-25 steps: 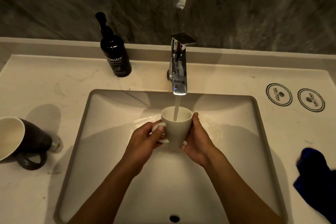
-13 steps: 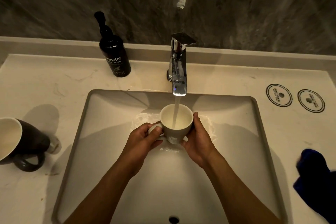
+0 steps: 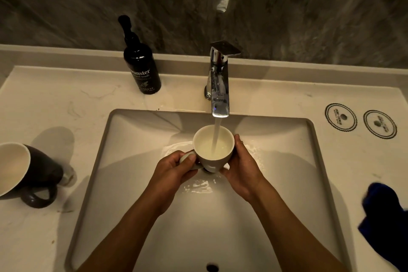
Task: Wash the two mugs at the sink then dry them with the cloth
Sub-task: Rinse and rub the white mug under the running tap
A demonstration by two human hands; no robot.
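Left hand (image 3: 174, 169) and right hand (image 3: 241, 166) grip white mug (image 3: 213, 150) (filling) under tap (image 3: 218, 86).

Soap bottle (image 3: 142, 68), two coasters (image 3: 340, 117)

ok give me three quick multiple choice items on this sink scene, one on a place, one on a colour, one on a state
1. Where is the dark mug?
A. on the counter left of the sink
B. in the basin
C. under the tap

2. What colour is the cloth?
A. white
B. blue
C. red

3. What state is the white mug in?
A. empty and upside down
B. lying on the counter
C. upright, filling with water

Answers:
1 A: it lies on its side on the counter, left of the sink.
2 B: it shows deep blue at the right edge.
3 C: the left hand and right hand hold it under the running tap.
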